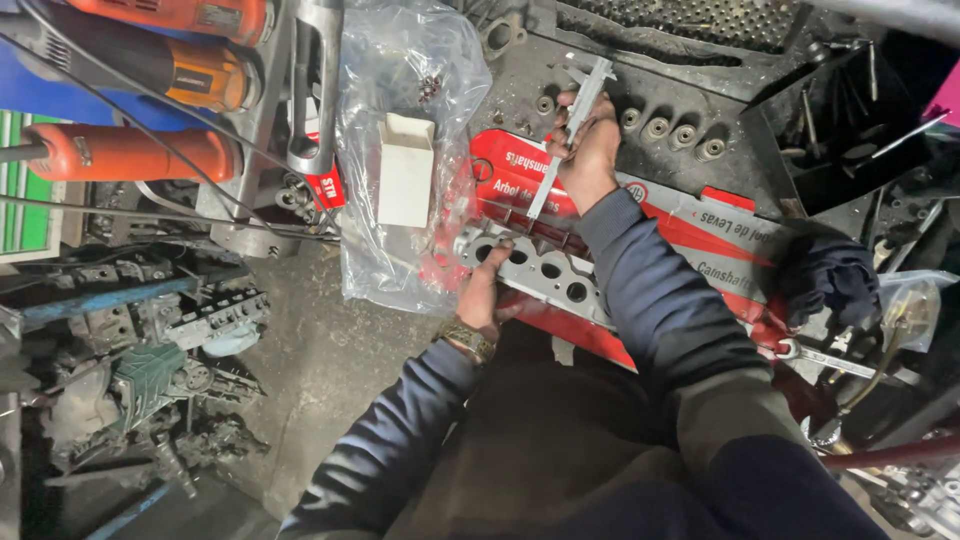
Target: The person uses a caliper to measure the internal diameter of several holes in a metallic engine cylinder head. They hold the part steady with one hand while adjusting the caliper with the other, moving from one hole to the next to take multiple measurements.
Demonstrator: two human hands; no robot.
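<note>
My right hand (588, 150) grips a steel vernier caliper (572, 125) that slants from upper right to lower left over a long red cardboard box (700, 225). My left hand (487, 295) rests on the near edge of a grey metal casting with round bores (545, 270), which lies on that red box. A watch sits on my left wrist. Both arms wear dark blue sleeves.
A clear plastic bag (400, 120) with a small white carton (405, 172) lies left of the casting. Orange power tools (130, 150) and engine parts (150, 370) crowd the left. A dark cloth (835, 280), a wrench (825, 358) and a black tool tray (850, 130) sit at right.
</note>
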